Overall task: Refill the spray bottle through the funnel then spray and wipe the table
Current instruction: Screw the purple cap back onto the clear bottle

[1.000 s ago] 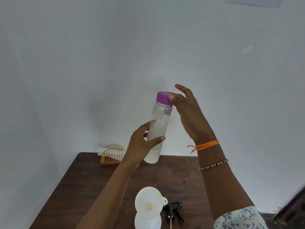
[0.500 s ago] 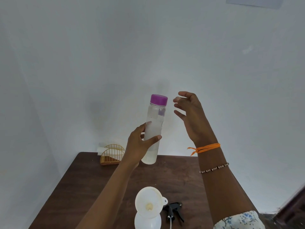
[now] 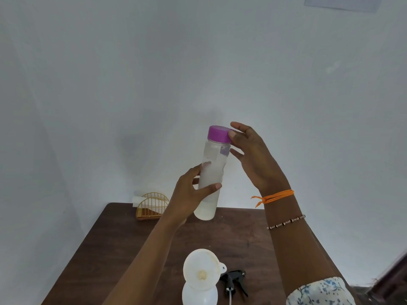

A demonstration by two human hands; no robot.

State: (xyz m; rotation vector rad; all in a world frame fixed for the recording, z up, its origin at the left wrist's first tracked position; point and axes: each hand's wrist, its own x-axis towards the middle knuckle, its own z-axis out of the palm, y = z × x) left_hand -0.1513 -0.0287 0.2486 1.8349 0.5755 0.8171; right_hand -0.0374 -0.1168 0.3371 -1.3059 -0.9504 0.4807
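Purple-capped water bottle (image 3: pixel 212 170) upright, aloft

A dark brown wooden table (image 3: pixel 246 236) stands against a white wall. At its far left edge sits a yellow wire holder (image 3: pixel 152 206). Near the front edge stands a white spray bottle (image 3: pixel 199 294) with a white funnel (image 3: pixel 201 269) seated in its neck; just beside it on the right lies a black trigger sprayer head (image 3: pixel 234 281).

From my feed there's a little yellow wire rack (image 3: pixel 152 205) sitting at the tabletop's far left corner, right up against the white wall (image 3: pixel 154 73), with something white and flat (image 3: pixel 138 198) tucked in it, can't tell what. Pale sheet (image 3: pixel 341 3) stuck high on the wall, top right
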